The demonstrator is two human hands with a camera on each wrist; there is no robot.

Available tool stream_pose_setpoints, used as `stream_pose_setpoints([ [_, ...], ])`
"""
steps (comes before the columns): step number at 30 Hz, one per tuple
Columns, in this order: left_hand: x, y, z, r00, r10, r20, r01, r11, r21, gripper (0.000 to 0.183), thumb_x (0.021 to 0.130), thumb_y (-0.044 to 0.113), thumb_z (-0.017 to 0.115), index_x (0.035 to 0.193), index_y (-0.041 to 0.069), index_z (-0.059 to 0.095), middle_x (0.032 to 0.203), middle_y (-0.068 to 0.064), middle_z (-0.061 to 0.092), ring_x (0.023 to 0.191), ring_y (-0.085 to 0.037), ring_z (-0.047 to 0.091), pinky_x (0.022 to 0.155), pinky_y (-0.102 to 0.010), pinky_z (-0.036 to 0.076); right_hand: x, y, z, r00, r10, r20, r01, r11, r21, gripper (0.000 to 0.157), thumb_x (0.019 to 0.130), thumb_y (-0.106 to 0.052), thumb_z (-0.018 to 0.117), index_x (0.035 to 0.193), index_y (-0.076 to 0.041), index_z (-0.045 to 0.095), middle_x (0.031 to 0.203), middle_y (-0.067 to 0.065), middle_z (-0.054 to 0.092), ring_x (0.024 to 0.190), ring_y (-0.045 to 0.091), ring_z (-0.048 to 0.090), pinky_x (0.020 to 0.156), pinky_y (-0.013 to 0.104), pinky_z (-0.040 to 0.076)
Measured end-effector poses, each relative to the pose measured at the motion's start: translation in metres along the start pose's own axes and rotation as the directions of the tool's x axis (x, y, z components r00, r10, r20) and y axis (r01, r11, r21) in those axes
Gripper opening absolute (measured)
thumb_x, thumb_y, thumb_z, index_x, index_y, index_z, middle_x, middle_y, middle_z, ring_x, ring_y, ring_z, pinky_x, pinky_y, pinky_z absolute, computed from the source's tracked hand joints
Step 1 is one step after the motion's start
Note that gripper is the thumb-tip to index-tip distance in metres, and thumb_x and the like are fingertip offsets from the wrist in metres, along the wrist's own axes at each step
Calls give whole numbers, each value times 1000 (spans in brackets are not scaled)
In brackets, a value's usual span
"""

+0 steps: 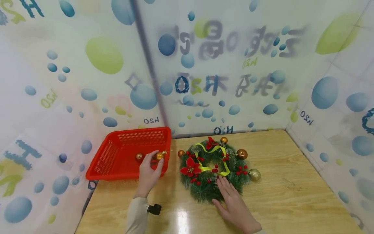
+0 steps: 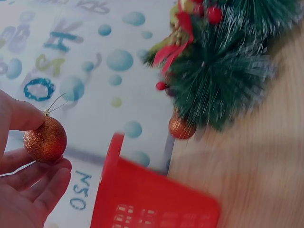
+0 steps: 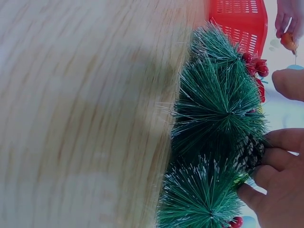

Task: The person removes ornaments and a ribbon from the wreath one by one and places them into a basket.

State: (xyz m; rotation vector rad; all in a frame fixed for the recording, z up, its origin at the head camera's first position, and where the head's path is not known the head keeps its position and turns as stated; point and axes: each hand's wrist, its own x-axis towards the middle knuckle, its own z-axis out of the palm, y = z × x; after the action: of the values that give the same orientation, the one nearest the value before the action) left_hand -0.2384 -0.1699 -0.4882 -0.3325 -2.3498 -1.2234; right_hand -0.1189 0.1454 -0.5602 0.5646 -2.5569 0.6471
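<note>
My left hand pinches a glittery copper-gold Christmas ball between thumb and fingers, above the right side of the red plastic basket. A thin gold hanging loop sticks out of the ball's cap. On the table lies a green Christmas wreath with red flowers, red berries, a yellow-green ribbon and several gold and copper balls around its rim. My right hand rests on the wreath's near side, fingers stretched out. In the right wrist view its fingertips touch the wreath beside a pine cone.
Another shiny gold ball lies inside the basket. The wooden table extends to the right and in front of the wreath. A patterned curtain-like backdrop with blue and green spots stands behind and at both sides.
</note>
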Motion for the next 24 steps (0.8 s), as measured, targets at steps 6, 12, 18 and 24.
stream_pose_setpoints([
  [6,4,-18,-22,998,-58,-2,58,997,41,41,94,10,72,131,0,60,116,-16,67,99,-30,65,83,-47,59,-1,-2,3,1000,-15,-1,15,1000,-3,70,90,-28,76,143,9,49,149,28,48,136,44,50,106,57,45],
  [12,18,-37,-43,993,-112,-26,113,991,66,40,96,9,69,133,0,58,118,-17,66,96,-27,63,80,-18,55,-2,-2,4,999,-26,-20,26,1000,-5,69,90,-28,76,141,10,52,148,28,50,134,45,51,103,57,46],
  [18,28,-49,-55,987,-156,-24,157,985,69,41,98,10,66,135,-2,57,121,-21,64,101,-32,64,78,-2,46,-2,-1,4,1000,-13,-23,13,1000,4,71,89,-27,77,143,10,50,149,28,50,135,45,50,104,57,46],
  [24,34,-60,-59,979,-203,-14,203,975,88,42,98,12,65,136,-1,56,126,-21,62,111,-35,63,80,-4,45,0,-1,2,999,-11,-30,11,1000,-5,70,88,-26,78,142,10,51,147,28,51,133,45,52,103,57,47],
])
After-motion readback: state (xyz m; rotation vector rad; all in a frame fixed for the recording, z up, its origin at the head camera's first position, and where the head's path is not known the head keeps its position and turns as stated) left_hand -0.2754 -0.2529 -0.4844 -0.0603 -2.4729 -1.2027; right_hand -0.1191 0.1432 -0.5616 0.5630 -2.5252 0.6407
